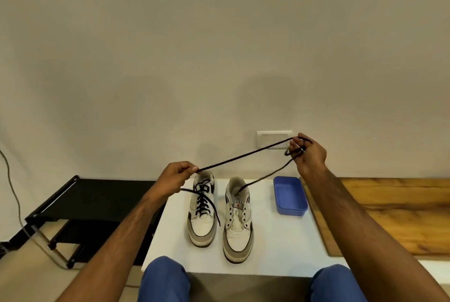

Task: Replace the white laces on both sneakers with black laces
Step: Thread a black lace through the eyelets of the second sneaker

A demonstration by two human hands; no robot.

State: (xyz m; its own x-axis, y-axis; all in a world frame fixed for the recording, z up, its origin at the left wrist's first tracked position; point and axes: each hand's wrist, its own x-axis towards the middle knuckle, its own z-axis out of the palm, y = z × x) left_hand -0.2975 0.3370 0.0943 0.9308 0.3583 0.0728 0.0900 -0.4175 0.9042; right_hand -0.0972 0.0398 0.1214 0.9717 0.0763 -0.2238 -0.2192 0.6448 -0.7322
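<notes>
This looks like a room in a home, or a simple indoor space arranged for recording; which one I cannot tell for sure. The far wall is plain and painted in a pale beige colour, with a white switch plate low on it. A small white counter stands near the wall. At the right there is a wooden board with a warm grain. At the left stands a black folding rack on metal legs, and a thin cable hangs along the wall.
</notes>
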